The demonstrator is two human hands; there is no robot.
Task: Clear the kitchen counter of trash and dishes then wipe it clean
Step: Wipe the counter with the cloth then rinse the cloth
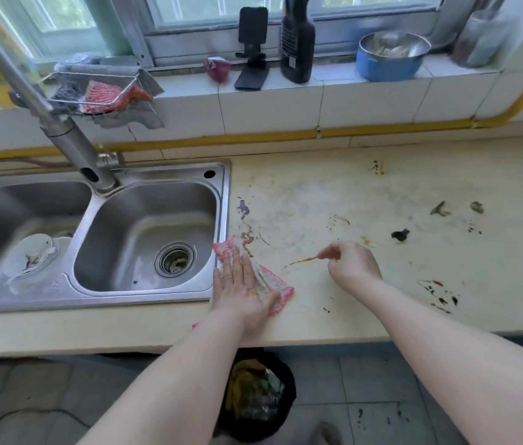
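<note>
My left hand (241, 289) lies flat with straight fingers on a white cloth with a pink edge (271, 279), pressing it to the cream counter (366, 303) just right of the sink. My right hand (351, 261) has its fingers curled and pinches a thin brown scrap (306, 259) that lies on the counter. Brown and purple stains (247, 234) run beside the sink rim. Dark bits of trash (400, 234) and two more scraps (440, 209) lie further right, with dark spots (440, 295) near the front edge.
A double steel sink (224, 200) with a tall tap (70, 146) sits at left; white dishes (36, 252) lie in the left basin. On the sill stand a blue bowl (388, 64), a dark bottle (297, 43) and a phone stand (252, 33). A bin with trash (255, 396) stands below the counter.
</note>
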